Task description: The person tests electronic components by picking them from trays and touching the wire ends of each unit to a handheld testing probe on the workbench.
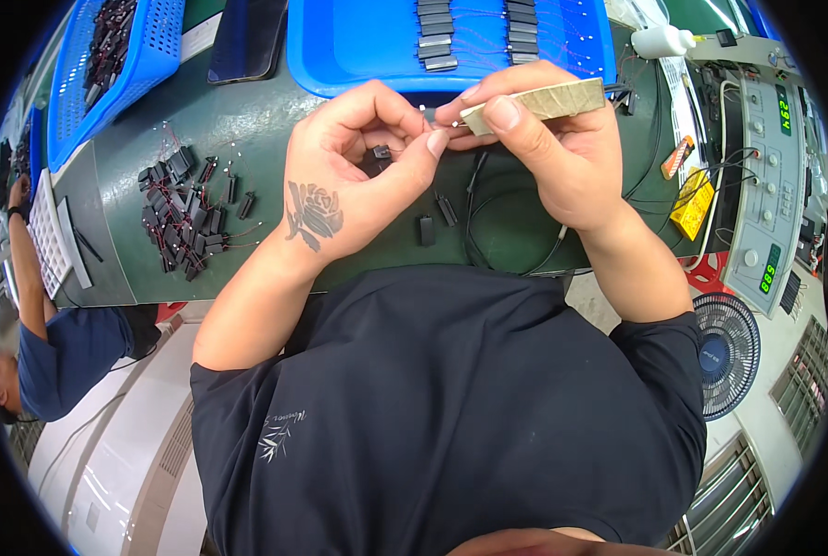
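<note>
Pinching a thin white-tipped wire (pixel 455 124) up close: that's the left hand (pixel 354 171), thumb and forefinger pressed together on it, with a small black module (pixel 380 159) tucked in the curled palm. The right hand (pixel 562 153) has its own grip squeezed on a flat tan strip (pixel 562 100), thumb on top, with its fingertips right beside the wire. Too tiny to tell exactly how the wire ends sit. All this is held above a green worktop (pixel 247 120), just in front of a blue tray (pixel 307 65) with two columns of black modules (pixel 437 42) in it. Two loose modules (pixel 426 231) lie below the hands, and a messy pile (pixel 178 218) of them with red and black leads is off to the left, near a blue basket (pixel 159 51). Over right there's a white bottle (pixel 660 43) and an instrument (pixel 762 176) with green digits lit.
</note>
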Tool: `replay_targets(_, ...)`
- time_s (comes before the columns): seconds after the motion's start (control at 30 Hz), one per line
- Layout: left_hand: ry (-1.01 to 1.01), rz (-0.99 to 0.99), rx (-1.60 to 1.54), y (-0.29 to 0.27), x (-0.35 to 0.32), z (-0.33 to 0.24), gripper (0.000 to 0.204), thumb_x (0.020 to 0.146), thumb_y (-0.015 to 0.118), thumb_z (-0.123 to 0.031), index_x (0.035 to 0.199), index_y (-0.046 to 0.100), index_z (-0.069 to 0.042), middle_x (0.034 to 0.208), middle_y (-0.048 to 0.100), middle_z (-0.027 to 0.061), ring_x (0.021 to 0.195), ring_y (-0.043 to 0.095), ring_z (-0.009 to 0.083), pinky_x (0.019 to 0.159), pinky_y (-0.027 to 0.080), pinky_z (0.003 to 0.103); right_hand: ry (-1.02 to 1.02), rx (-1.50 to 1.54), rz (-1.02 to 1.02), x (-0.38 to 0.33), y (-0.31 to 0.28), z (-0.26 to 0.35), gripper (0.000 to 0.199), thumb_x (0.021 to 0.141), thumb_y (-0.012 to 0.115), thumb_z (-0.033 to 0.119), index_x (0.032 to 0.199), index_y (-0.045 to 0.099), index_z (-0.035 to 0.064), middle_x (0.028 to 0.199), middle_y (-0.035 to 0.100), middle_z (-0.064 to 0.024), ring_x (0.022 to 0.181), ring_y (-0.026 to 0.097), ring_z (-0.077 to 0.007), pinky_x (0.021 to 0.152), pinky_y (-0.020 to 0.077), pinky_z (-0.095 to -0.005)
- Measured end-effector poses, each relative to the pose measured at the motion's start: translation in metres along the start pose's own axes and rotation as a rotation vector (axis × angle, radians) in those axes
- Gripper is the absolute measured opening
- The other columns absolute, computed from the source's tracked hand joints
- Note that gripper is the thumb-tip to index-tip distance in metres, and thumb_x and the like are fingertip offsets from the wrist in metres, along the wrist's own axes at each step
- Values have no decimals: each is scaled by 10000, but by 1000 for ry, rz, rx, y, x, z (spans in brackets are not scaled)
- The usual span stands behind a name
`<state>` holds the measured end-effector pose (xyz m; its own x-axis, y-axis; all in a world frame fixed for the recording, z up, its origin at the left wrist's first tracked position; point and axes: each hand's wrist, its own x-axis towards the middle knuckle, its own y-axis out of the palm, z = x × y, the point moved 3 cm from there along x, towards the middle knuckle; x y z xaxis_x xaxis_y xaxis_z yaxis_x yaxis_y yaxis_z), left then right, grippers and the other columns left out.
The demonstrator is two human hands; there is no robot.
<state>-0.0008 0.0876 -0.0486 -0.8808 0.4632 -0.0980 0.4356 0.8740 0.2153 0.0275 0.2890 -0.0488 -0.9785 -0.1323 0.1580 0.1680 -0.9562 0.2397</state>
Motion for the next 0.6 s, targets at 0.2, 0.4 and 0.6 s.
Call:
replay_targets(0.2,72,-41,121,-1,0,1,160,909,793,44,863,662,-36,829,689,22,649,574,63,619,469,179,-10,-11,37,0,0,-2,197,1103,654,111,1219,688,-45,1124,781,-239,1000,806,-305,866,696,-371)
replay_targets(0.4,98,-51,152,-1,0,3,165,891,800,48,854,666,-40,823,686,15,663,569,62,635,475,185,17,-10,31,-1,0,-2,186,1098,656,91,1215,693,-50,1123,782,-237,1017,807,-312,872,696,-373)
replay_targets(0.6,87,-50,137,-2,-1,2,162,885,803,49,855,671,-41,818,684,9,674,568,61,642,473,182,24,-32,43,-1,1,-2,185,1095,659,78,1219,694,-54,1128,782,-233,1037,807,-314,875,697,-369)
